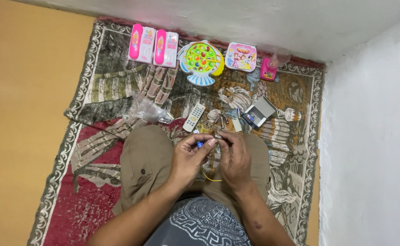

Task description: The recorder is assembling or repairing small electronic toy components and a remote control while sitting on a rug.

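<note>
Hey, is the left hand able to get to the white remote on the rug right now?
Probably yes. The remote lies bare on the rug just ahead of the left hand, nothing between them. But that hand is pinching a small blue part, so its grip is busy.

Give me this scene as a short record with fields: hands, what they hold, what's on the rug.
left hand: pinches a small blue part
right hand: fingertips on a small metal part
wire: yellow, below the hands
rug: remote, loose batteries, open box, plastic bag
far edge: two pink toy phones, fishing game
</note>
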